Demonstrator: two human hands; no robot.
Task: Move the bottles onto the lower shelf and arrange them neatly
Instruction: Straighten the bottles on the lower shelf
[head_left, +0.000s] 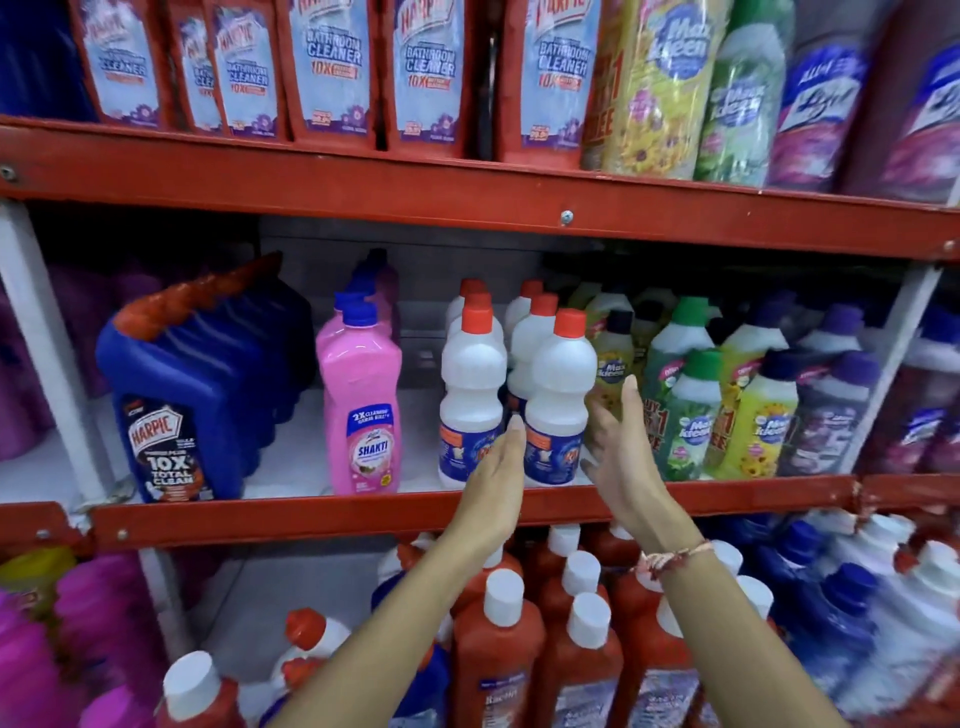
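Both hands, left hand (493, 467) and right hand (618, 447), fingers spread wide and empty, flank the front white red-capped bottle (558, 400) at twelve o'clock (middle shelf). Next, probably: close and lift.

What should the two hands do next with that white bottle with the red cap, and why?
Probably close both hands around the front white plastic bottle with the red cap. The left hand and right hand are open on either side of it, so no grip is made yet, and it needs lifting to go down a shelf.
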